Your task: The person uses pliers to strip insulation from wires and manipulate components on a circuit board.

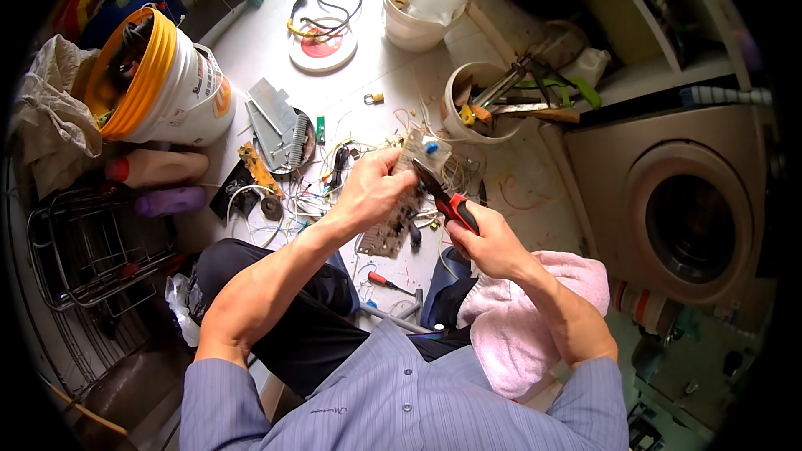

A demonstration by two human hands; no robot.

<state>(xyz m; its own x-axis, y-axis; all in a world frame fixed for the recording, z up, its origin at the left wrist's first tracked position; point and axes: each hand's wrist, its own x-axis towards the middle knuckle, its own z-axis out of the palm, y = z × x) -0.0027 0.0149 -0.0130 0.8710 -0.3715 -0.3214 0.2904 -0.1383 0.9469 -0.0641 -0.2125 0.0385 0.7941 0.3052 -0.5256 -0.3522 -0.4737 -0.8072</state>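
In front of me, my left hand [374, 188] is closed around a brownish circuit board [386, 236], which slants between my knees. A blue component [432, 148] stands out near the board's far end. My right hand [493, 244] grips a pair of pliers [459, 208] by its red and black handles. The dark jaws reach the board's edge close to my left fingers; what they bite on, if anything, is too small to make out. Cut wires and small parts [338, 169] lie scattered on the floor beneath and around the board. A red-handled screwdriver [380, 279] lies nearer to me.
Left stands a white bucket [188, 92] with an orange rim, beside bottles [171, 200] and a wire rack [92, 242]. Metal plates [271, 121] lie nearby. A tool bucket [458, 121] and a washing machine [610, 167] are at right. A pink towel [535, 326] covers my right thigh.
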